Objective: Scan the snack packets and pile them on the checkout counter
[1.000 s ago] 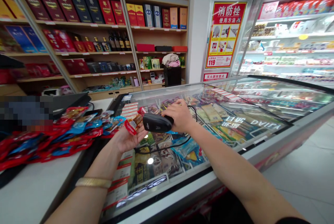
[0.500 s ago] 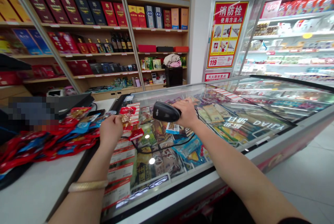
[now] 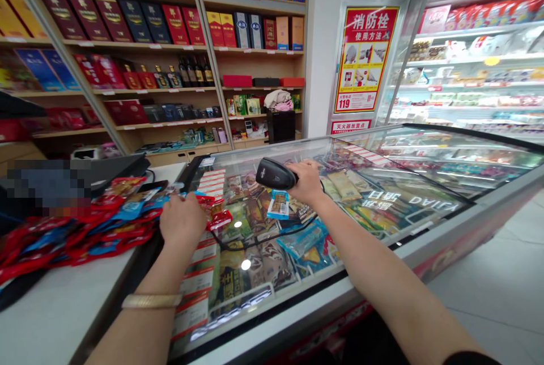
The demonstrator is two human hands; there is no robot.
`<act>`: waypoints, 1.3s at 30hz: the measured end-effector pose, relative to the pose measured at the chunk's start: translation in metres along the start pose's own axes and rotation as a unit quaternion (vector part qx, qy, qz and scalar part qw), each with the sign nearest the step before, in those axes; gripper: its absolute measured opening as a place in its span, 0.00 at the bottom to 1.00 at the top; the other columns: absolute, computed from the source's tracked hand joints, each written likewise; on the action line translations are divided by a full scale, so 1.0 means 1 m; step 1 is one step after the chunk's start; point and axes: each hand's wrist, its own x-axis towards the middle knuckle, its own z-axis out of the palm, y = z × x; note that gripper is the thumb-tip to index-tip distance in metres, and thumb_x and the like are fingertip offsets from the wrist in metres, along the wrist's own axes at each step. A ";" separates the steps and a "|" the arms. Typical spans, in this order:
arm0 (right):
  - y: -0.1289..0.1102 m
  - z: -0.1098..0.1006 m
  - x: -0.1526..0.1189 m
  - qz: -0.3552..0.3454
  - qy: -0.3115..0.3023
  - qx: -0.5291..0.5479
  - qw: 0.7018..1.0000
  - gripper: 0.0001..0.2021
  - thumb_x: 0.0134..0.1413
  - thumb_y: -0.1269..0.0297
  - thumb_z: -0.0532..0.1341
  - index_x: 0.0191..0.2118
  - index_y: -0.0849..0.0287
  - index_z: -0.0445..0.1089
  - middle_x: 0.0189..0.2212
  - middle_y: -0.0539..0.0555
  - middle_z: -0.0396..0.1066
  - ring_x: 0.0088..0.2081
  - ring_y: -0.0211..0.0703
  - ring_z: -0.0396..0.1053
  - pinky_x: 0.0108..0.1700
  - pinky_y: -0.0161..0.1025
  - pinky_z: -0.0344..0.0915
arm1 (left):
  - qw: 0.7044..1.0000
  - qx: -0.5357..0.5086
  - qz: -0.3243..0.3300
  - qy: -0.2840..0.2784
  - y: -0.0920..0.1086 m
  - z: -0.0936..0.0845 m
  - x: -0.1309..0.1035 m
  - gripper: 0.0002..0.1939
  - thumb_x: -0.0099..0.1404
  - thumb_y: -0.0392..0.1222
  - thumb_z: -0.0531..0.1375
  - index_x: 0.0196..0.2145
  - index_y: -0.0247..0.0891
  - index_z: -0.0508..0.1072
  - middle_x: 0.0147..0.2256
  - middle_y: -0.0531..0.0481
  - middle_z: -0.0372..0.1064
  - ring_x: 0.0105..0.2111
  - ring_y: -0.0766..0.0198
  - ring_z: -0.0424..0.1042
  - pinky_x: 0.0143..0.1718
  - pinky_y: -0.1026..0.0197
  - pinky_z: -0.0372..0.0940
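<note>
My right hand (image 3: 307, 182) is wrapped round a black handheld barcode scanner (image 3: 275, 173), its head pointing left above the glass freezer lid (image 3: 255, 155). The black scanner cable (image 3: 272, 238) loops over the glass. Below the scanner lies a small blue snack packet (image 3: 279, 204). My left hand (image 3: 183, 220) has curled fingers at the left end of the freezer; what they grip, if anything, is hidden. Just right of it is a red snack packet (image 3: 219, 217). To its left, red and blue snack packets (image 3: 114, 217) are heaped on the counter (image 3: 55, 319).
Price labels (image 3: 198, 280) line the freezer's left side, over packaged goods under the glass. Shelves (image 3: 161, 42) of boxes and bottles stand behind. A red sign (image 3: 368, 59) hangs on the wall, with a lit refrigerated case (image 3: 476, 70) at the right.
My left hand has shifted slightly right and turned. Red packaging seen beyond it over the labels is gone from there. The scanner has risen a little, showing more of the blue packet.
</note>
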 end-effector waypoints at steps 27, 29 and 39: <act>0.003 0.002 0.001 0.056 0.012 -0.003 0.998 0.14 0.47 0.61 0.68 0.42 0.56 0.78 0.43 0.58 0.81 0.46 0.53 0.75 0.51 0.45 0.52 | 0.899 -0.392 0.164 -0.105 0.091 0.041 -0.031 0.19 0.57 0.44 0.67 0.47 0.41 0.83 0.49 0.44 0.79 0.49 0.51 0.79 0.55 0.51 0.72; 0.003 0.001 0.002 0.067 0.023 -0.003 0.997 0.13 0.46 0.60 0.69 0.41 0.56 0.78 0.41 0.58 0.82 0.45 0.53 0.75 0.49 0.45 0.53 | 0.903 -0.404 0.125 -0.071 0.078 0.039 -0.023 0.21 0.55 0.43 0.68 0.47 0.41 0.82 0.48 0.45 0.80 0.47 0.52 0.79 0.53 0.51 0.73; -0.001 0.001 0.002 0.046 -0.029 0.024 0.998 0.12 0.49 0.58 0.68 0.40 0.55 0.78 0.39 0.56 0.82 0.45 0.52 0.76 0.46 0.42 0.55 | 0.889 -0.443 -0.003 0.113 0.027 0.032 0.002 0.29 0.57 0.41 0.66 0.57 0.37 0.76 0.54 0.41 0.73 0.48 0.53 0.77 0.48 0.53 0.76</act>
